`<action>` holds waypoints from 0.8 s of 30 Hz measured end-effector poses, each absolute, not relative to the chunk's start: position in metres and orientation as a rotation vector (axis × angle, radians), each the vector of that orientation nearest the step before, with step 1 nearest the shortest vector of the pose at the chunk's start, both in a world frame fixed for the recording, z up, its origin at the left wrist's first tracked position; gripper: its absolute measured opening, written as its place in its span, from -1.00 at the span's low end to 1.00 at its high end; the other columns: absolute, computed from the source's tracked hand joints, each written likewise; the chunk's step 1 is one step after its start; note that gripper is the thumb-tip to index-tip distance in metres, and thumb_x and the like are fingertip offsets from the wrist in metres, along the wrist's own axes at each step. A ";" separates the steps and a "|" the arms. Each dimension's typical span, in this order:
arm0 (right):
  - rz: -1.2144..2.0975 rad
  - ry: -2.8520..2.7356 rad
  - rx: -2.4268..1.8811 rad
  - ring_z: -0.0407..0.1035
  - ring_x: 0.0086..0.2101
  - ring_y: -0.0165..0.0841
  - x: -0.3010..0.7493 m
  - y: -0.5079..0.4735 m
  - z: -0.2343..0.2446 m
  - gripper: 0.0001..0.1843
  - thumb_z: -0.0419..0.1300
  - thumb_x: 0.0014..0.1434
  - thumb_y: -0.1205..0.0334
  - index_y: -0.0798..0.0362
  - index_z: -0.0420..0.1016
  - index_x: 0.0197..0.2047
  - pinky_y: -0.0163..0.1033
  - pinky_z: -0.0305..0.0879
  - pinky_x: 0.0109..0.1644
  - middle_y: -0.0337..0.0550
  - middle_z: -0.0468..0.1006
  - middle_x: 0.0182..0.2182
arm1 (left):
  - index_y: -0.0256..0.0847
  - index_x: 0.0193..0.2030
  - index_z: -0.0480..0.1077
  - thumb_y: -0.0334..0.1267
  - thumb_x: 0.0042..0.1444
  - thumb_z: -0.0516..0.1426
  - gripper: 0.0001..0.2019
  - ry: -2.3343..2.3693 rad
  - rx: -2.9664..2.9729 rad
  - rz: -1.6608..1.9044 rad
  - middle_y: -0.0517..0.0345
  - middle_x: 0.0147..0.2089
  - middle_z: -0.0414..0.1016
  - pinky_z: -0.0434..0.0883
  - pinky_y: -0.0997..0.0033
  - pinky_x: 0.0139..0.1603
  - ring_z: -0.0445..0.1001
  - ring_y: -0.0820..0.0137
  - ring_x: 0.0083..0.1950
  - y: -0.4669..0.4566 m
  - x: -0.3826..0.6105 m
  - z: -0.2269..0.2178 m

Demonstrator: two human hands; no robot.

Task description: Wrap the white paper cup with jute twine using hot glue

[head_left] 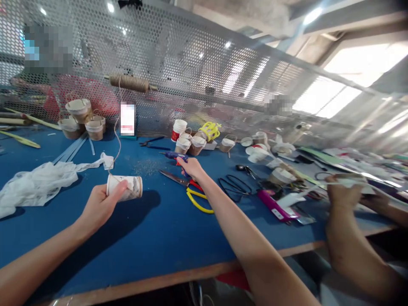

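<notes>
My left hand (101,203) holds a paper cup (125,187) on its side above the blue table (153,238). A brown twine (117,140) runs from the cup up to a twine spool (129,83) on the perforated metal screen. My right hand (191,166) reaches forward and closes on the handle of a blue glue gun (175,156) lying on the table. Just beside that hand lie scissors with yellow and red handles (194,193).
A crumpled white plastic bag (38,182) lies at the left. Twine-wrapped cups (79,119) stand at the back left, more cups (191,142) at the centre. Black scissors (234,185) and a pink tool (274,206) lie right. Another person's hands (344,191) work at the right.
</notes>
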State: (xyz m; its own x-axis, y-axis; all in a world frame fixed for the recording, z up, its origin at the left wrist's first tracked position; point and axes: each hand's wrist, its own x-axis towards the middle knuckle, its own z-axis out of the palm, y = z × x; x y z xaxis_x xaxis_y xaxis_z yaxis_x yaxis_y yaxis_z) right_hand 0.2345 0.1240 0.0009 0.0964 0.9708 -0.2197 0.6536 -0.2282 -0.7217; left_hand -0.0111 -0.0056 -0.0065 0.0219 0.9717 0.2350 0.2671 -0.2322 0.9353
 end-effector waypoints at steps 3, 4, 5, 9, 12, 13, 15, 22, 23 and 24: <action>0.814 -1.638 -2.047 0.32 -0.17 -0.30 0.231 0.134 -0.003 -0.65 0.06 0.15 0.16 0.14 0.28 -0.02 -0.09 0.30 -0.14 -0.05 0.35 -0.08 | -0.28 -0.71 0.21 -0.12 0.01 0.02 -0.64 1.443 1.543 1.235 0.31 -0.71 -0.01 -0.04 0.52 -0.66 -0.06 0.56 -0.62 -0.004 -0.010 -0.009; 0.757 -1.658 -2.070 0.32 -0.17 -0.30 0.229 0.135 -0.002 -0.65 0.06 0.16 0.16 0.13 0.28 -0.02 -0.09 0.30 -0.15 -0.06 0.35 -0.08 | -0.27 -0.72 0.20 -0.11 0.01 0.03 -0.63 1.457 1.558 1.235 0.32 -0.72 -0.04 -0.05 0.52 -0.67 -0.08 0.56 -0.62 -0.004 -0.010 -0.010; 0.690 -1.678 -2.086 0.32 -0.17 -0.31 0.227 0.135 0.000 -0.65 0.06 0.16 0.15 0.12 0.27 -0.01 -0.09 0.30 -0.15 -0.07 0.35 -0.08 | -0.28 -0.70 0.22 -0.12 0.01 0.02 -0.64 1.439 1.586 1.235 0.32 -0.71 -0.02 -0.04 0.53 -0.67 -0.07 0.56 -0.62 -0.003 -0.009 -0.010; 0.453 -1.817 -2.004 0.26 -0.08 -0.21 0.213 0.121 0.017 -0.69 0.06 0.15 0.17 0.17 0.34 -0.08 -0.04 0.20 -0.05 0.05 0.33 -0.05 | -0.28 -0.67 0.22 -0.16 0.03 -0.01 -0.67 1.358 1.712 1.195 0.30 -0.67 0.03 0.00 0.55 -0.66 -0.03 0.56 -0.61 -0.005 -0.007 -0.009; 0.510 -2.100 -1.706 0.29 -0.12 -0.20 0.194 0.096 0.035 -0.60 -0.01 0.15 0.00 0.14 0.48 -0.33 -0.16 0.15 -0.06 0.01 0.46 -0.23 | -0.27 -0.66 0.20 -0.19 0.08 -0.05 -0.67 1.289 1.846 1.101 0.31 -0.66 0.02 0.04 0.56 -0.63 -0.02 0.56 -0.60 -0.009 -0.005 -0.008; 0.573 -2.195 -1.597 0.33 -0.19 -0.25 0.186 0.085 0.041 -0.56 -0.03 0.14 -0.05 0.11 0.49 -0.38 -0.20 0.18 -0.11 -0.06 0.49 -0.30 | -0.28 -0.65 0.20 -0.20 0.09 -0.05 -0.67 1.253 1.903 1.075 0.30 -0.64 0.04 0.07 0.56 -0.61 0.01 0.56 -0.59 -0.011 -0.004 -0.008; 0.733 -2.376 -1.356 0.36 -0.28 -0.37 0.170 0.065 0.049 -0.57 -0.04 0.15 -0.07 0.04 0.51 -0.37 -0.30 0.21 -0.18 -0.21 0.52 -0.34 | -0.26 -0.68 0.15 -0.23 0.09 -0.05 -0.66 1.180 2.032 1.032 0.31 -0.66 0.01 0.05 0.56 -0.61 0.01 0.57 -0.61 -0.014 -0.002 -0.007; 1.027 -2.290 -0.806 0.33 -0.19 -0.38 0.142 0.025 0.054 -0.77 0.20 0.00 0.21 0.14 0.47 -0.26 -0.28 0.20 -0.10 -0.09 0.48 -0.22 | -0.24 -0.69 0.07 -0.27 0.09 -0.06 -0.66 1.112 2.089 0.933 0.36 -0.68 -0.04 -0.04 0.58 -0.65 -0.06 0.60 -0.64 -0.019 0.002 -0.003; 1.045 -2.225 -0.807 0.34 -0.23 -0.40 0.141 0.024 0.054 -0.84 0.21 -0.02 0.25 0.14 0.47 -0.33 -0.29 0.22 -0.14 -0.12 0.48 -0.27 | -0.25 -0.67 0.11 -0.25 0.09 -0.07 -0.67 1.114 2.039 0.915 0.35 -0.67 0.00 -0.02 0.57 -0.63 -0.03 0.59 -0.63 -0.019 0.002 -0.003; 1.063 -2.172 -0.811 0.34 -0.29 -0.41 0.141 0.023 0.054 -0.89 0.22 -0.03 0.28 0.14 0.46 -0.40 -0.30 0.23 -0.19 -0.14 0.47 -0.32 | -0.26 -0.65 0.15 -0.22 0.10 -0.06 -0.68 1.103 1.982 0.914 0.33 -0.66 0.03 0.01 0.57 -0.62 -0.01 0.57 -0.61 -0.018 0.002 -0.002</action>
